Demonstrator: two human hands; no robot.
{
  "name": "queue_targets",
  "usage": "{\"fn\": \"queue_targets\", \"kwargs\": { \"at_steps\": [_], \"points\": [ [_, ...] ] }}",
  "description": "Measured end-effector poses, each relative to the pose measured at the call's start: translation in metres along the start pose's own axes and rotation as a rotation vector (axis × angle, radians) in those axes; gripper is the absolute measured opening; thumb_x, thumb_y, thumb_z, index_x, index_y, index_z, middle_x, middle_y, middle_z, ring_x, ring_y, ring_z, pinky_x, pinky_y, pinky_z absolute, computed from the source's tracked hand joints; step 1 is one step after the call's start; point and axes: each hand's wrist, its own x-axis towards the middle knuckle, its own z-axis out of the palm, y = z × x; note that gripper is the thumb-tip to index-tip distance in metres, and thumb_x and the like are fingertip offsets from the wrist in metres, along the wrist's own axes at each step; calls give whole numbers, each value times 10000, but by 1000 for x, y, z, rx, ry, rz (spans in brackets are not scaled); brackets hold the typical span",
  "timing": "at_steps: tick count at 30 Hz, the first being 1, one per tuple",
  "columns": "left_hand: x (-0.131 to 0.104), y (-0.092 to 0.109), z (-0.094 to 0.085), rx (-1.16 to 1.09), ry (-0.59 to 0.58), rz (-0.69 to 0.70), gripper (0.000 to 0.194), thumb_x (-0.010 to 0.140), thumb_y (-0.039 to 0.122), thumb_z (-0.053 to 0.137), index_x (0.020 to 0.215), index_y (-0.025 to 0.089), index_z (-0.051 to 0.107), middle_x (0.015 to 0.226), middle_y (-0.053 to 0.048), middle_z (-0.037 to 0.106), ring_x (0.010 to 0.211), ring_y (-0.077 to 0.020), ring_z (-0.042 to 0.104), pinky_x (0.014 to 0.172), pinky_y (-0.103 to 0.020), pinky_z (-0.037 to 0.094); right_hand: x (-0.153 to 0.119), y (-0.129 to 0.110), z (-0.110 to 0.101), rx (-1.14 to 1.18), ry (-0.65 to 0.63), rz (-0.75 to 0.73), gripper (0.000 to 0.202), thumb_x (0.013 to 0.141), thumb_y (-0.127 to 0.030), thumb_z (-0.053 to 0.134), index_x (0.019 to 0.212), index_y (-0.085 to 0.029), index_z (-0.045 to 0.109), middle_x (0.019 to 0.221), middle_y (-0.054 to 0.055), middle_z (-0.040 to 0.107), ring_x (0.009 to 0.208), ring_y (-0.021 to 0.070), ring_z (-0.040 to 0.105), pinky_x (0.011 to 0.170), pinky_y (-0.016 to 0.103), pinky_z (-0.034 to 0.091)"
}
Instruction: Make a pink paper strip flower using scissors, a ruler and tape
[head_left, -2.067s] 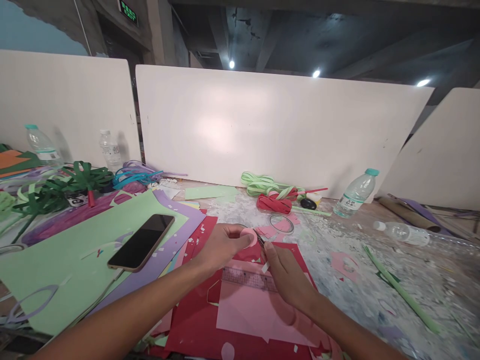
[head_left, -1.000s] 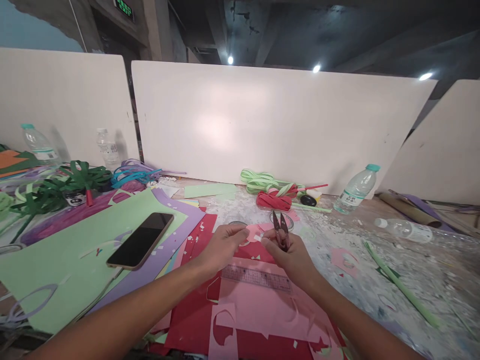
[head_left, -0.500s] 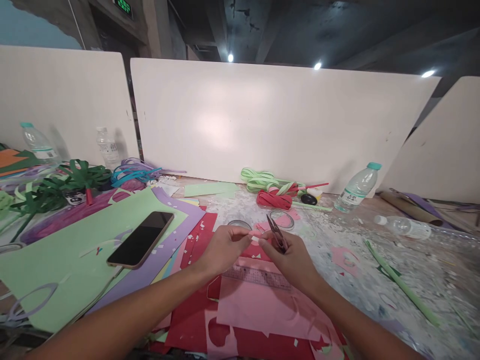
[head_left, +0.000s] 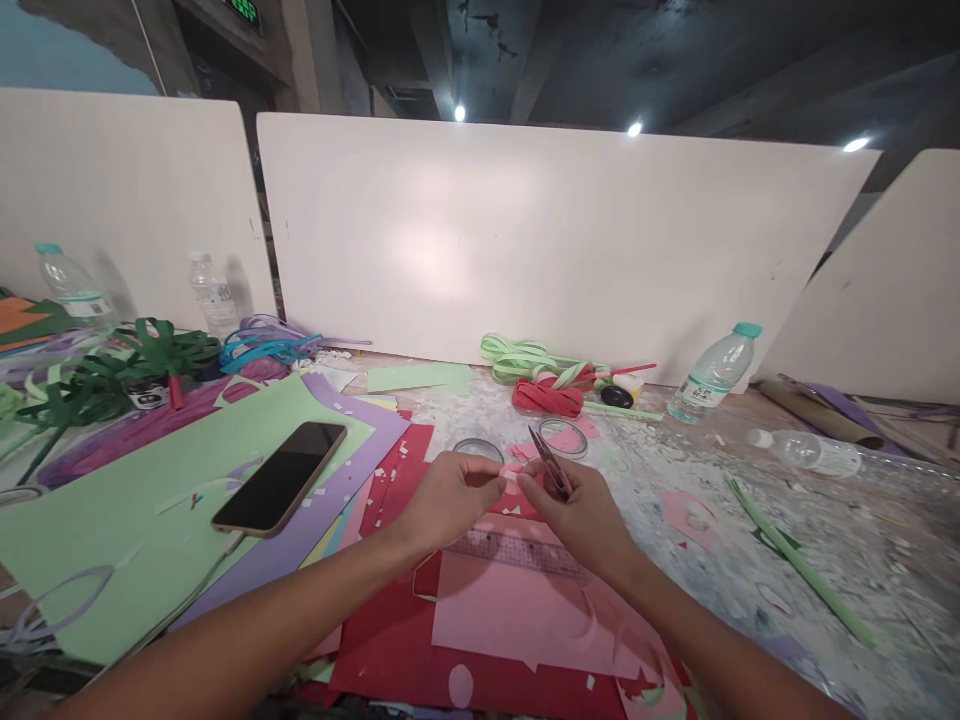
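Both hands meet over the middle of the table around a small pink paper piece (head_left: 511, 470); a whitish bit shows on it. My left hand (head_left: 454, 497) pinches its left side between thumb and fingertips. On the right side, the thumb and finger of my right hand (head_left: 585, 512) also grip it. A pair of small dark scissors (head_left: 550, 460) is tucked in the right hand, tips pointing up and left. Beneath the hands lie a clear ruler (head_left: 517, 552), a pink sheet (head_left: 517, 615) and red sheets (head_left: 397, 655).
At left a phone (head_left: 281, 478) rests on green paper (head_left: 97, 530). Behind are tape rings (head_left: 562, 438), a red ribbon bundle (head_left: 547, 397) and green strips (head_left: 517, 355). Bottles (head_left: 712, 375) stand near the white board (head_left: 525, 240). A green stem (head_left: 802, 570) lies right.
The hands stay nearly in place, and the pink piece has turned slightly between the fingers. Near the bottom edge, a pink oval now shows where a pink cut-out scrap was.
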Motion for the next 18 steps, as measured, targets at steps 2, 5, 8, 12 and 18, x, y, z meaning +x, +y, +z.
{"fn": "queue_targets", "kwargs": {
  "at_steps": [2,5,8,12,18],
  "points": [
    [0,-1,0,6,-5,2,274,791,344,514,701,140,673,557,17,354,530,-105,257,498,-251,214,-1,0,0,-8,1,-5,227,789,-393,559,709,-189,619,500,-60,303,474,115,306,451,231,238],
    [1,-4,-1,12,-13,-3,259,792,314,497,690,136,655,560,27,288,533,-102,216,494,-256,182,-1,1,0,-22,-15,-28,212,790,-379,556,734,-190,634,487,-63,308,465,116,302,453,234,230],
    [2,-6,-1,33,-9,-24,239,782,291,486,660,139,623,566,33,247,531,-100,194,488,-258,164,-2,1,-1,-35,-34,-76,208,796,-365,546,735,-188,639,481,-63,308,465,116,305,458,237,231],
    [1,-3,-1,44,-30,-35,226,769,291,477,637,147,591,565,34,254,525,-100,207,479,-251,161,-1,2,-1,-81,-37,-107,216,805,-362,530,735,-187,634,494,-56,328,478,118,311,466,241,236],
    [0,0,0,41,-9,-24,230,739,302,506,605,149,614,543,31,306,519,-102,232,489,-246,192,-2,4,0,-170,-13,-160,240,813,-367,510,726,-184,639,474,-64,284,469,112,274,458,240,225]
  ]
}}
